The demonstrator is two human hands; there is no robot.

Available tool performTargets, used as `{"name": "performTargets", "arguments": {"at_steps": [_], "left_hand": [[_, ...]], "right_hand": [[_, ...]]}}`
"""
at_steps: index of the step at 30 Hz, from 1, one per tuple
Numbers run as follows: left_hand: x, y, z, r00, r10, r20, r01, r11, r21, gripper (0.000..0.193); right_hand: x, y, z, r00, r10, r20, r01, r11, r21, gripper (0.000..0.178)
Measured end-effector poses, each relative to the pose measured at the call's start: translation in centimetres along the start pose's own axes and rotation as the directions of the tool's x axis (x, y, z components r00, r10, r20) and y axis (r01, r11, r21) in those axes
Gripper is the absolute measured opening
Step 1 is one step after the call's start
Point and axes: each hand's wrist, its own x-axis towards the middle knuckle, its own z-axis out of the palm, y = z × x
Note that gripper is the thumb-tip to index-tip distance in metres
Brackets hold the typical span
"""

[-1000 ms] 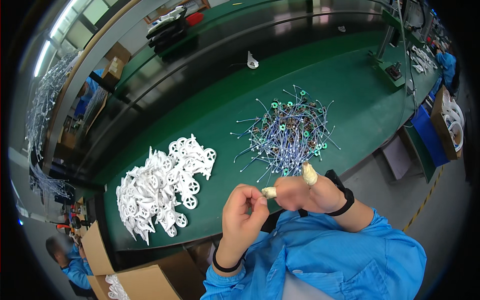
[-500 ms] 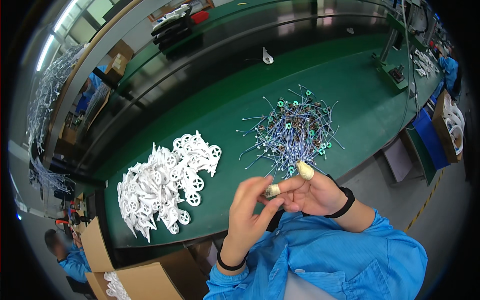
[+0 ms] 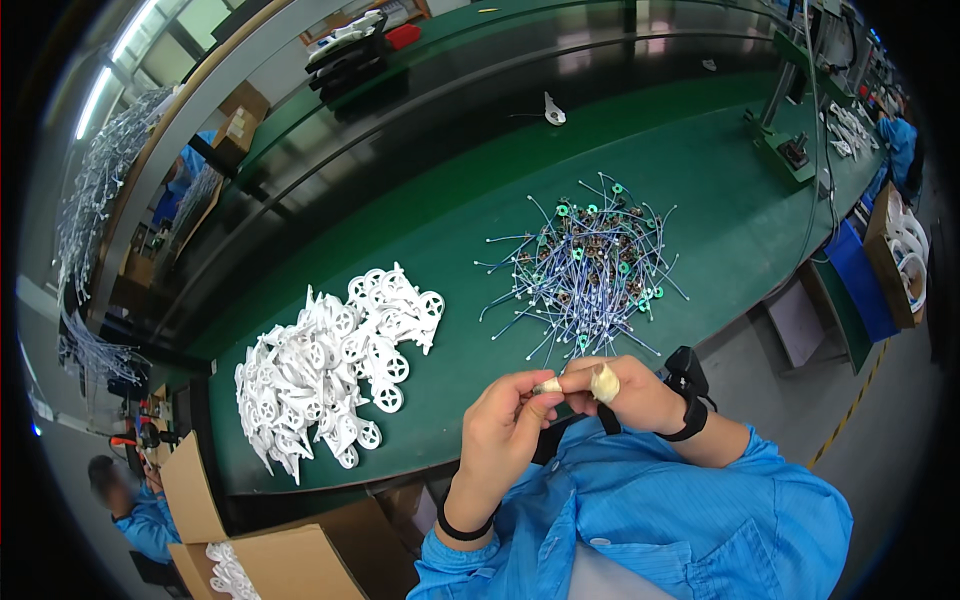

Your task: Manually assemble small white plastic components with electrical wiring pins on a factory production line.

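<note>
In front of my chest, my left hand [image 3: 505, 410] closes its thumb and fingers on a taped fingertip [image 3: 547, 386] of my right hand. My right hand [image 3: 640, 397] reaches in from the other side with that finger stretched out and its thumb apart. Pale yellowish tape [image 3: 605, 383] also wraps the right thumb. No loose part shows in either hand; the lower fingers of the right one are partly hidden. Just beyond the hands lies a heap of blue-wired parts [image 3: 590, 265] with small green rings and brown coils. To the left is a pile of white plastic parts with spoked rings [image 3: 320, 365].
A single white part [image 3: 553, 110] lies on the strip at the table's back. A green press-like stand [image 3: 785, 145] rises at the far right. Open cardboard boxes [image 3: 285, 565] stand at the lower left. Co-workers in blue sit at both sides.
My left fingers have closed on the right hand's taped fingertip. The right thumb has lowered towards the hand. At the back, the white part has shifted right along the strip.
</note>
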Motion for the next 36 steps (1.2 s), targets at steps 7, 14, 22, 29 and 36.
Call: {"name": "performTargets", "arguments": {"at_steps": [7, 14, 22, 29, 36], "left_hand": [[-0.2, 1.1, -0.2, 0.988, -0.133, 0.080, 0.131, 0.991, 0.029, 0.021], [-1.2, 2.0, 0.6, 0.985, 0.151, 0.083, -0.106, 0.910, -0.401, 0.036], [-2.8, 3.3, -0.5, 0.994, 0.106, -0.005, -0.107, 0.994, -0.030, 0.020], [-2.5, 3.7, -0.1, 0.989, 0.130, -0.072, -0.120, 0.985, 0.122, 0.014], [-2.1, 2.8, -0.5, 0.927, -0.349, 0.137, 0.375, 0.855, -0.359, 0.006]], "right_hand": [[0.4, -0.1, -1.2, 0.918, -0.360, 0.164, 0.395, 0.804, -0.445, 0.040], [0.4, -2.2, -1.4, 0.785, -0.491, 0.379, 0.605, 0.470, -0.643, 0.047], [0.6, -6.7, -2.1, 0.695, -0.397, 0.600, 0.675, 0.071, -0.735, 0.039], [0.8, -6.8, -2.2, 0.676, -0.398, 0.620, 0.664, -0.036, -0.747, 0.034], [0.8, -6.7, -2.7, 0.623, -0.353, 0.698, 0.718, -0.095, -0.689, 0.028]]}}
